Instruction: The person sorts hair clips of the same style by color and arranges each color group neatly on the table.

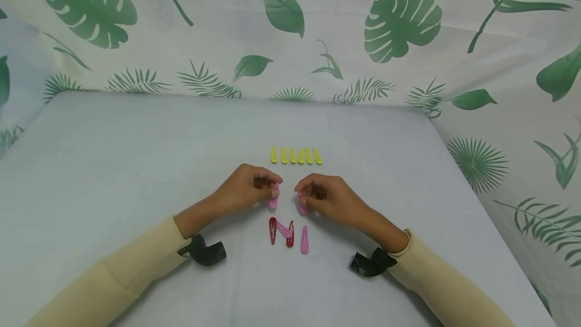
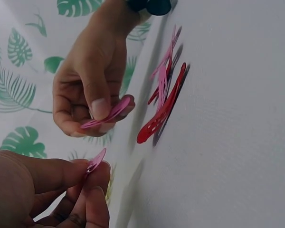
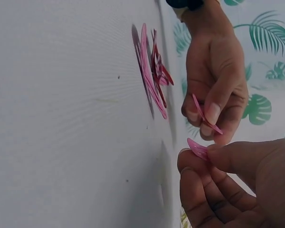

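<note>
Between thumb and fingers my left hand [image 1: 247, 186] pinches a pink snap hair clip [image 1: 273, 202], held nearly upright. My right hand [image 1: 333, 197] pinches another pink hair clip [image 1: 302, 206] a short way to the right. Both clips show in the left wrist view, the left one [image 2: 96, 161] partly covered by the fingertips. Below the hands lie two red hair clips [image 1: 273, 231], with a pink clip [image 1: 283, 229] between them that overlaps the right red one [image 1: 290, 236]. One more pink clip [image 1: 304, 240] lies by itself to their right.
Beyond the hands, several yellow hair clips [image 1: 292, 155] stand side by side in a row on the white table [image 1: 136, 165]. A white cloth with green leaves [image 1: 317, 24] hangs behind the table. Dark wrist cameras [image 1: 208, 250] are strapped at both sleeves.
</note>
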`<state>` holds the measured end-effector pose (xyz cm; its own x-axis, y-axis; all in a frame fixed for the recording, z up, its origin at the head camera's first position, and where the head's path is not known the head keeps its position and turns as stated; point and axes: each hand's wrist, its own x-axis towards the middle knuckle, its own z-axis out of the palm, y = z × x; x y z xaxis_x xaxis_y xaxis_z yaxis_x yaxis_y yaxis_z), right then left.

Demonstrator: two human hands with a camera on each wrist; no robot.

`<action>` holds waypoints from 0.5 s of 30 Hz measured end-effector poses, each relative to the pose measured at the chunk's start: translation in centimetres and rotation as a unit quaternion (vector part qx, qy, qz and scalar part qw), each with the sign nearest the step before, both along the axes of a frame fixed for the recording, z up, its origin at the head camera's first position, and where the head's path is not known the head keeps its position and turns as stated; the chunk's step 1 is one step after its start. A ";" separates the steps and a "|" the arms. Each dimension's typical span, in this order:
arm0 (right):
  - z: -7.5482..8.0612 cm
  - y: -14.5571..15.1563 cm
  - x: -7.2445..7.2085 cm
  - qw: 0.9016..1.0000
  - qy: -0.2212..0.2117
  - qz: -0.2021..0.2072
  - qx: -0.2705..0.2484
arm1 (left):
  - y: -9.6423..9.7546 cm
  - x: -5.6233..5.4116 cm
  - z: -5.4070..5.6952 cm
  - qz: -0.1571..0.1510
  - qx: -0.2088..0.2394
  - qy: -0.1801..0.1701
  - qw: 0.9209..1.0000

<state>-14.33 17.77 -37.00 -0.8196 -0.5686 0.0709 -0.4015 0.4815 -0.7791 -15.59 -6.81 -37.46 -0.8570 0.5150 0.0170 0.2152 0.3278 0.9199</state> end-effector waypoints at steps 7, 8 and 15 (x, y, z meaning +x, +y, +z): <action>-0.2 -0.5 -0.8 1.000 0.002 -0.014 -0.009 | -0.1 -0.8 -0.1 0.021 -0.016 -0.001 1.000; -0.2 -0.6 -1.0 1.000 0.002 -0.013 -0.014 | -0.2 -0.9 0.0 0.029 -0.018 -0.001 0.999; 0.1 -1.6 -1.8 0.999 0.015 -0.002 -0.045 | -0.5 -1.8 0.3 0.065 -0.027 -0.005 0.998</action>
<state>-16.13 16.14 -36.90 -0.8186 -0.5557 0.1454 -0.4232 0.4122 -0.8069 -17.36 -7.30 -37.14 -0.9164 0.3999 -0.0172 0.1585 0.4019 0.9019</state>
